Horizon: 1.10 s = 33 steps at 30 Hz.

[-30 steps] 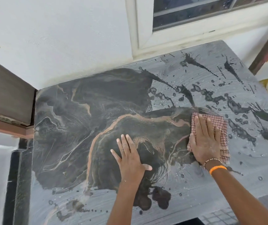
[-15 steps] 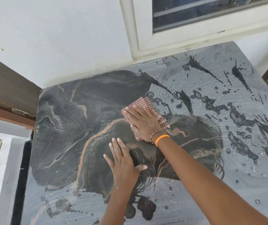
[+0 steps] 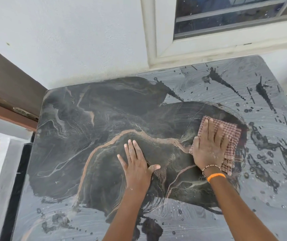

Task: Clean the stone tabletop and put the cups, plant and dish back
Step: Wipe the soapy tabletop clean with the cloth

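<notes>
- Our right hand has swung the checked cloth back out to the right side of the counter; half a second ago it was up nearer the middle, just above our left hand, and a second ago it was out on the right much as now.
- So we are in the middle of back-and-forth wiping strokes, and the dark, wiped patch of stone has widened toward the right since the earlier pictures.
- We judge the cleaning well under way but unfinished: pale soapy film with swirl marks covers the far right and the near edge of the counter, dotted with dark splashes.
- The cups, plant and dish are not in view, so putting them back is not yet begun.
- Our right hand lies flat, palm down on the cloth, fingers straight and spread, pointing away from us toward the window; they press the cloth and do not curl round it. A bead bracelet and an orange band sit at the wrist.
- Our left hand rests flat on the wiped stone near the middle, fingers straight and close together, thumb out to the right, holding nothing; it seems to brace us.
- The two hands are apart, the cloth lying wholly under and beside the right one.
</notes>
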{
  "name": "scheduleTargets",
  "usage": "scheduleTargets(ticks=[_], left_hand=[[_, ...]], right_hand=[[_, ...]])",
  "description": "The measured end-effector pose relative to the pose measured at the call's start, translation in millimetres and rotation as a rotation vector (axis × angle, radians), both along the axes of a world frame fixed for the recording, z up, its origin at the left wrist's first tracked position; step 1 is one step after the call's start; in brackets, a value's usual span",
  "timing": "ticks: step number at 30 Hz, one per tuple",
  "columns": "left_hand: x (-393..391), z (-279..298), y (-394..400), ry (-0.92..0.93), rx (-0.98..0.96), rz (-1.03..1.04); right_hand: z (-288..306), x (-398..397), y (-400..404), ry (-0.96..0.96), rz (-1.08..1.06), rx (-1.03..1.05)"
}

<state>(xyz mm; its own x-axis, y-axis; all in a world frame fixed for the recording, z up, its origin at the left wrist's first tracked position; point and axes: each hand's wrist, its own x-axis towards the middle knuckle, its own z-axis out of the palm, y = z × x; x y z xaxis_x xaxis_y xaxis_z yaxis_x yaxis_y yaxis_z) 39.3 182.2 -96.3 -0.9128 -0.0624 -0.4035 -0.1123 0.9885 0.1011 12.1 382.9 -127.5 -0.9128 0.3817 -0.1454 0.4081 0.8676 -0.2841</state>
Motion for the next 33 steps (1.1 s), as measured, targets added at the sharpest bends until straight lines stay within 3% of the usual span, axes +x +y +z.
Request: scheduleTargets(ticks=[3, 7, 9, 13, 18, 22, 26, 29, 33], left_hand=[[0.8, 0.3, -0.2, 0.010, 0.002, 0.029], [2.7, -2.5, -1.7, 0.020, 0.006, 0.092], [2.7, -2.4, -1.5, 0.013, -0.003, 0.097], [-7.4, -1.7, -3.2, 0.027, -0.028, 0.081], [-28.5, -0.9, -4.7, 0.026, -0.032, 0.066], [-32.5, -2.1, -4.6, 0.004, -0.018, 0.068], [-33.0, -5.9, -4.0, 0.003, -0.010, 0.091], [-34.3, -5.7, -5.1, -0.004, -0.013, 0.093], [-34.0, -3.8, -4.7, -0.010, -0.040, 0.095]], right_hand=[[-0.6, -1.1, -52.4, 0.024, 0.282, 0.021], [-2.2, -38.3, -108.6, 0.019, 0.829, 0.032], [-2.6, -68.1, -116.7, 0.013, 0.945, 0.043], [-4.7, -118.1, -90.0, 0.034, 0.877, 0.078], [-7.2, -147.5, -5.0, 0.053, 0.532, 0.056], [-7.7, -126.9, 44.6, 0.067, 0.213, 0.041], [-9.1, -79.4, 19.2, 0.115, -0.020, 0.029], [-6.9, -63.4, -27.9, 0.083, 0.117, 0.038], [-6.9, -86.8, -91.9, 0.054, 0.610, 0.016]])
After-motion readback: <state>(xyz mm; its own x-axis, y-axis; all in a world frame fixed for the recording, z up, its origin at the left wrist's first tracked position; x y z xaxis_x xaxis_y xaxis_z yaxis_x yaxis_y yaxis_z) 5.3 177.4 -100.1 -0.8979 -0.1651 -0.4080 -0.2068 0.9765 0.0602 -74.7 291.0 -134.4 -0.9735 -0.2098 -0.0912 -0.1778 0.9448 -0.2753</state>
